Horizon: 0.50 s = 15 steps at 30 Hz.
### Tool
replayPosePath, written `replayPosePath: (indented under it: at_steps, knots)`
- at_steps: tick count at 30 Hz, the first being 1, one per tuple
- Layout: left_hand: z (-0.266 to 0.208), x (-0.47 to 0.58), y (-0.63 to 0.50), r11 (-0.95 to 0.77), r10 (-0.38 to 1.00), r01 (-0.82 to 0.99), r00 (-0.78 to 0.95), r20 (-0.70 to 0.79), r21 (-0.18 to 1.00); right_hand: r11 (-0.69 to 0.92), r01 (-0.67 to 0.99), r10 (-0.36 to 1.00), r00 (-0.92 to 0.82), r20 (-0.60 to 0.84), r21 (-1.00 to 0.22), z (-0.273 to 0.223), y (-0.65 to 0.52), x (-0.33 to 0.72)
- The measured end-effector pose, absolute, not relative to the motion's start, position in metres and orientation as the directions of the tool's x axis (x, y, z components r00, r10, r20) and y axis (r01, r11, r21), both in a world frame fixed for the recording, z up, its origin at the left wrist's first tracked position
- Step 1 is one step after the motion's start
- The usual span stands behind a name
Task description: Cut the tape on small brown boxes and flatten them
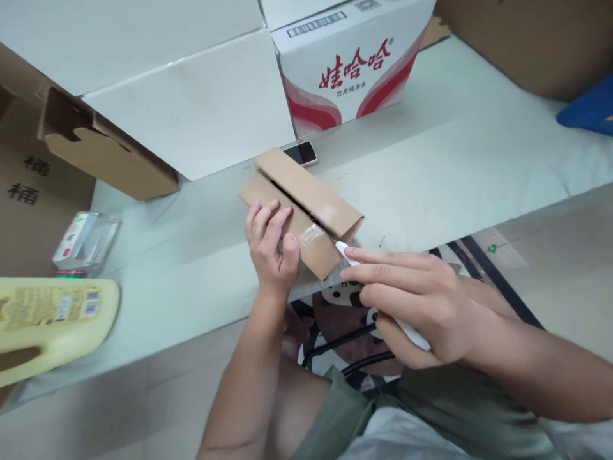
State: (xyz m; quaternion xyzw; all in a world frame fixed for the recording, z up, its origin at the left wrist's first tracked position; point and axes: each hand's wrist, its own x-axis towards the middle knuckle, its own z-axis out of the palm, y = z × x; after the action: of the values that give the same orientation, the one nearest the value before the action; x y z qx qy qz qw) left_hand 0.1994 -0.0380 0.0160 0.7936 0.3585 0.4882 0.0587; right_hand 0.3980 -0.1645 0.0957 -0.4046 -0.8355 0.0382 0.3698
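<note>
A small brown cardboard box (306, 207) lies at a slant near the table's front edge, its two top flaps parted by a dark gap. My left hand (274, 246) grips the box's near left side, with the fingers bent over the flap beside a strip of clear tape (312, 234). In my right hand (416, 297) is a white utility knife (412, 333), fingers closed along its handle. The knife's tip meets the box at the near end of the gap. Part of the handle is hidden under my fingers.
A phone (302, 153) lies just behind the box. White cartons (201, 102) and a red-and-white water carton (354, 76) stand at the back. On the left are an open brown carton (110, 153), a clear plastic bottle (89, 239) and a yellow jug (90, 329).
</note>
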Motion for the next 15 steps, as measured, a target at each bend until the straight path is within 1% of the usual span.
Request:
replayPosePath:
  at_steps: [5,7,9,10,11,12,13,15]
  knots:
    - [0.016,0.198,-0.038,-0.715,0.644,0.537,0.258,0.720,0.447,0.699,0.586,0.686,-0.388,0.616,-0.409,0.104,-0.180,0.409]
    - [0.015,0.197,-0.037,-0.709,0.653,0.541,0.258,0.712,0.453,0.720,0.584,0.651,-0.380,0.658,-0.375,0.104,-0.186,0.415]
    - [0.013,0.196,-0.036,-0.714,0.652,0.522,0.252,0.715,0.466,0.708,0.631,0.601,-0.301,0.741,-0.317,0.096,-0.182,0.421]
    - [0.012,0.195,-0.035,-0.718,0.650,0.507,0.246,0.719,0.476,0.673,0.671,0.590,-0.235,0.773,-0.310,0.088,-0.174,0.424]
    - [0.011,0.194,-0.033,-0.722,0.650,0.491,0.239,0.722,0.487,0.622,0.711,0.593,-0.154,0.791,-0.328,0.077,-0.164,0.427]
    - [0.011,0.192,-0.032,-0.723,0.653,0.475,0.234,0.720,0.501,0.555,0.744,0.618,-0.069,0.783,-0.373,0.063,-0.150,0.430]
    - [0.010,0.189,-0.030,-0.720,0.662,0.462,0.233,0.712,0.518,0.493,0.762,0.648,0.000,0.761,-0.420,0.048,-0.135,0.434]
    - [0.009,0.182,-0.025,-0.702,0.693,0.444,0.244,0.679,0.557,0.366,0.788,0.757,0.058,0.650,-0.496,0.016,-0.104,0.440]
